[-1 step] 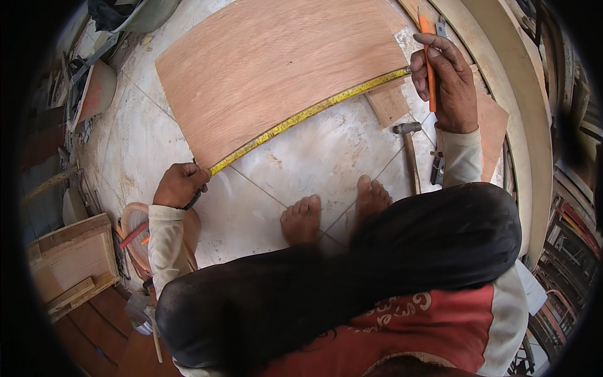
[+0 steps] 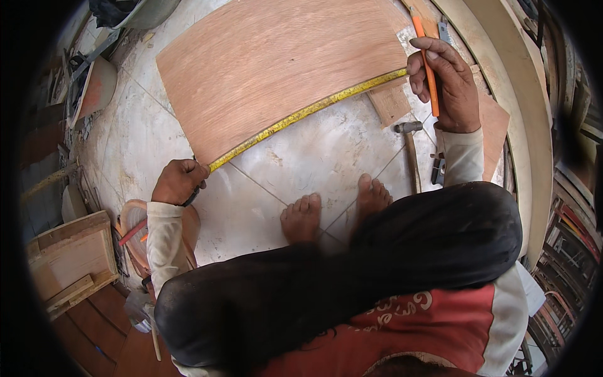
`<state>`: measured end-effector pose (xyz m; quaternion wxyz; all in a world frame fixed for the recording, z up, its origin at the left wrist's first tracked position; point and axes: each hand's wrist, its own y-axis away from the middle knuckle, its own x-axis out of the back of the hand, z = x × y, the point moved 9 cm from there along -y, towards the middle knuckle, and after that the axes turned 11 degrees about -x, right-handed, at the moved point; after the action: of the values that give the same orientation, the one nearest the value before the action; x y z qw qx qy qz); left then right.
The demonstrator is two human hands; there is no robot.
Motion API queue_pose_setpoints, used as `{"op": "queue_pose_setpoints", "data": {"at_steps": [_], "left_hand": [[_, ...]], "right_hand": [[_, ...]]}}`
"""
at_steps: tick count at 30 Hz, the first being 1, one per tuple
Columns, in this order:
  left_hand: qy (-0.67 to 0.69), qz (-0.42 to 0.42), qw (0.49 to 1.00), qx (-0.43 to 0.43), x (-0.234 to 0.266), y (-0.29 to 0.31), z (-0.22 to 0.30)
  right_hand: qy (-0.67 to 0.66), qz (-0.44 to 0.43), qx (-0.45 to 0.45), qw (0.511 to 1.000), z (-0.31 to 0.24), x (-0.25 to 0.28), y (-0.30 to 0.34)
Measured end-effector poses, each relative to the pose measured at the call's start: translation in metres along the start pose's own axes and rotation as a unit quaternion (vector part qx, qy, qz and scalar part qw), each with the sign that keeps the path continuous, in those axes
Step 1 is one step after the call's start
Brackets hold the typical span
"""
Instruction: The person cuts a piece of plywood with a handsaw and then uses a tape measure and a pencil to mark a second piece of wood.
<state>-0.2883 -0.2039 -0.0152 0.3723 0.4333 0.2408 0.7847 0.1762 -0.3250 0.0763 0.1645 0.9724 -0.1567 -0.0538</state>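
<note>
A yellow tape measure (image 2: 308, 112) stretches along the near edge of a plywood sheet (image 2: 282, 63) lying on the floor. My left hand (image 2: 179, 181) is closed on the tape at the sheet's near left corner; a dark object, partly hidden, shows beneath its fingers. My right hand (image 2: 449, 85) is at the sheet's right edge with an orange pencil (image 2: 429, 75) held between its fingers, tip pointing away from me. The fingertips of that hand also meet the far end of the tape, hiding its tip.
A hammer (image 2: 409, 141) lies right of my feet (image 2: 301, 218), near a wood offcut (image 2: 391, 103) partly under the sheet. Another plywood piece (image 2: 493, 125) is beneath my right forearm. Left are a round container (image 2: 193, 226), a wooden frame (image 2: 75, 261) and a tub (image 2: 97, 91).
My right hand's fingers have shifted slightly left over the tape's end, and the pencil has moved a little with them. My left hand is nearly still.
</note>
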Motion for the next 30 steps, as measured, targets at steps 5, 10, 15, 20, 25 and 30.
{"op": "queue_pose_setpoints", "data": {"at_steps": [5, 10, 15, 20, 25, 30], "left_hand": [[-0.037, 0.010, 0.999, -0.013, 0.009, -0.008, 0.005], [-0.023, 0.007, 1.000, -0.017, 0.012, -0.012, -0.002], [-0.016, -0.025, 0.999, 0.010, 0.009, -0.019, -0.004], [-0.026, -0.031, 0.999, -0.003, 0.009, -0.019, 0.003], [-0.013, -0.026, 1.000, -0.008, 0.007, -0.023, -0.003], [0.015, -0.028, 0.999, -0.036, 0.006, -0.033, -0.013]], "right_hand": [[-0.271, -0.094, 0.015, 0.958, 0.000, -0.037, 0.004], [-0.143, -0.097, 0.047, 0.984, 0.028, -0.051, -0.003], [-0.085, -0.138, 0.017, 0.987, 0.033, -0.100, 0.000], [-0.039, -0.121, 0.048, 0.991, 0.039, -0.132, -0.005], [-0.038, -0.070, 0.059, 0.995, 0.037, -0.122, -0.015], [0.006, 0.016, 0.033, 0.999, 0.032, -0.089, -0.019]]}}
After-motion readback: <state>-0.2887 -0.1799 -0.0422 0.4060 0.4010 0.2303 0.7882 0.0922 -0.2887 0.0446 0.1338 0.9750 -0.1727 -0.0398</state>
